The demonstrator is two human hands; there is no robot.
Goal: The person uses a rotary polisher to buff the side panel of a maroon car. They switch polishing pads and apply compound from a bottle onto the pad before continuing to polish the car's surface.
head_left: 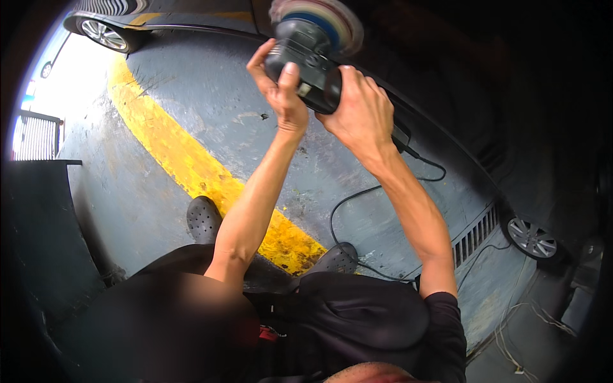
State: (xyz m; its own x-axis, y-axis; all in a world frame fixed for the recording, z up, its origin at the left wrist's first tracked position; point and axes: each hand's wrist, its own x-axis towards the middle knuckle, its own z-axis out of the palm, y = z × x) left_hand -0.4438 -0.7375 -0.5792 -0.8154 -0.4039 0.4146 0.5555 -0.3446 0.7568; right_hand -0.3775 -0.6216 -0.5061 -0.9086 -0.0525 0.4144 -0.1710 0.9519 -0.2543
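A black corded car polisher [311,79] is held up at the top middle of the view, in both of my hands. My left hand [282,93] grips the left side of its head, thumb up on the housing. Around the rear handle wraps my right hand [359,107]; its palm hides part of that end. The round polishing pad [342,26] faces the side of a dark car [215,19]. Its edge looks blurred, with a blue backing plate under it. I cannot tell whether the pad touches the paint.
A black power cord [357,194] loops over the grey floor [191,91] beside my shoe [337,258]. Car wheels [531,237] show at both sides. A dark cabinet-like block [45,230] stands left. A floor grate [474,234] and loose wires [503,330] lie right.
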